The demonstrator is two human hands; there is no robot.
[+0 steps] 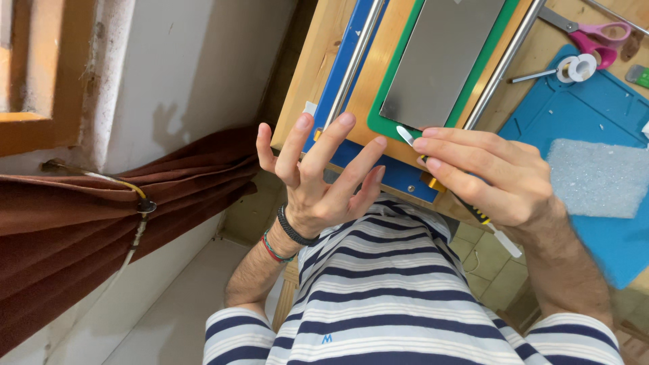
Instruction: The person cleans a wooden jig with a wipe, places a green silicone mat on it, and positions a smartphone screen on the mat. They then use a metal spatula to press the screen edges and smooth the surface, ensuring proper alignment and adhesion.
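Observation:
My right hand grips a thin white plastic pry tool; its flat tip touches the near corner of a grey metal plate. The tool's other end pokes out below my palm. The plate lies on a green mat set in a wooden frame with metal rails. My left hand is raised, palm toward me, fingers spread and empty, just left of the plate's corner. Bracelets circle my left wrist.
A blue work mat lies to the right with a white foam pad, pink-handled scissors and a small roll of white tape. A brown curtain and a wall fill the left side. My striped shirt is below.

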